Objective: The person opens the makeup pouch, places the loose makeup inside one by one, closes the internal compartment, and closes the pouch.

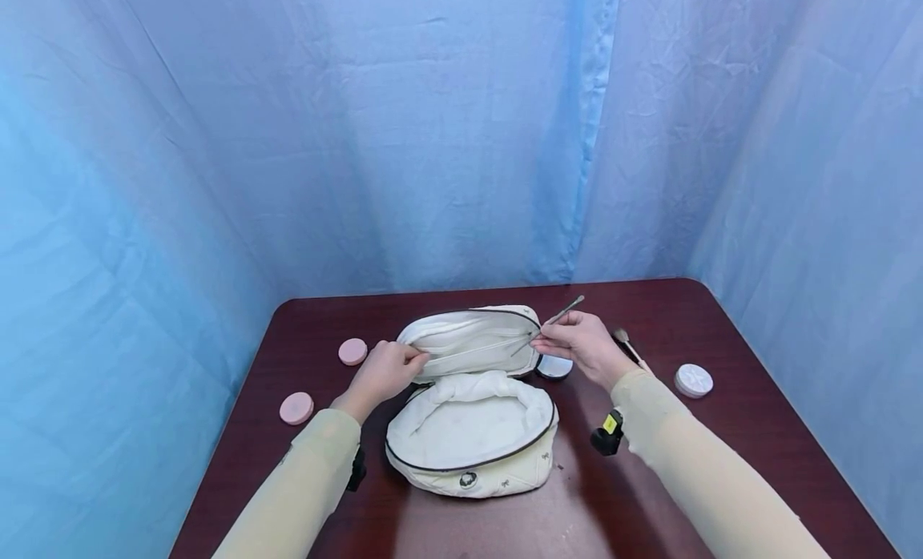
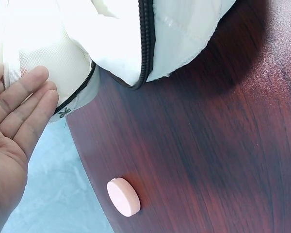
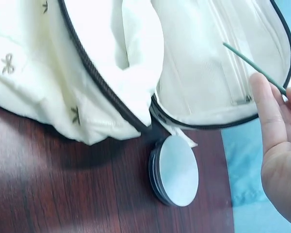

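Observation:
A cream quilted cosmetic bag (image 1: 505, 485) with small bow marks stands unzipped on the table, its lid folded back. No contents show in the white-lined main compartment. My left hand (image 1: 385, 371) pinches the edge band of the mesh pocket (image 2: 53, 63) inside the lid, at its left side. Between thumb and fingers my right hand (image 1: 582, 347) pinches a thin green stick (image 3: 247, 60) with a slightly widened upper end. The stick slants down to the left, and its lower end overlaps the right part of the pocket in the head view.
Two pink round cases (image 1: 352, 351) lie left of the bag. By the hinge on the right is a round dark-sided case (image 3: 179, 170) with a pale top. Farther right are makeup brushes (image 1: 626, 343) and a white round case (image 1: 694, 380). Blue curtains (image 1: 461, 142) surround the table.

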`<state>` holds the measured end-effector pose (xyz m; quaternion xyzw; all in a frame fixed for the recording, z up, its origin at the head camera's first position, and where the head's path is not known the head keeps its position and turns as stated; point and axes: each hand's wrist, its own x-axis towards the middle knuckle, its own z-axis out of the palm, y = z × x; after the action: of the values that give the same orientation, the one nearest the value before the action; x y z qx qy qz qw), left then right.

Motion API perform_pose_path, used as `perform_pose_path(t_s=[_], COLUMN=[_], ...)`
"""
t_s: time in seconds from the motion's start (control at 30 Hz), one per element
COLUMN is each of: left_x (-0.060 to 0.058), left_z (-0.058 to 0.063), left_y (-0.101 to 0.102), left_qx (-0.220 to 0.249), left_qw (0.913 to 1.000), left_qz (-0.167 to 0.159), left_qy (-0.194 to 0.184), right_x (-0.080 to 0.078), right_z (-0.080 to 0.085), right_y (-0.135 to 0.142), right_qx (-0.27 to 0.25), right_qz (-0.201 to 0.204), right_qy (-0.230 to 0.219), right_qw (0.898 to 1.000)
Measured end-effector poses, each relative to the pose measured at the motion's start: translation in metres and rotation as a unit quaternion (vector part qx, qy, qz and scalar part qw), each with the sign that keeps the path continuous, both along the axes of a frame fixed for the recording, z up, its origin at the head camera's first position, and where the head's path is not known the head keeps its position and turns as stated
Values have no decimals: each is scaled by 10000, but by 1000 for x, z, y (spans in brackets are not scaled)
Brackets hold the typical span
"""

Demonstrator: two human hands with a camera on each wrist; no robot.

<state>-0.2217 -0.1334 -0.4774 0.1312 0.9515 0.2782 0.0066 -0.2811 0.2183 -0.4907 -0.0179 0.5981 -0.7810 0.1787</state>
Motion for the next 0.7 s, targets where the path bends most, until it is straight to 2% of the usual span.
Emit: perform_pose_path(t_s=[0.17,0.7], left_x=[1,2], left_z=[0,-2], left_y=[0,-1], left_qx=[28,50], left_qw=[10000,10000], left_qz=[9,1], left_qy=[-76,12], right_x=[2,6], right_z=[3,4], right_y=[-8,-24], right_qx=[-52,-309], right_qz=[-125,-389], right_qy=[10,-7], right_qw=[9999,9988])
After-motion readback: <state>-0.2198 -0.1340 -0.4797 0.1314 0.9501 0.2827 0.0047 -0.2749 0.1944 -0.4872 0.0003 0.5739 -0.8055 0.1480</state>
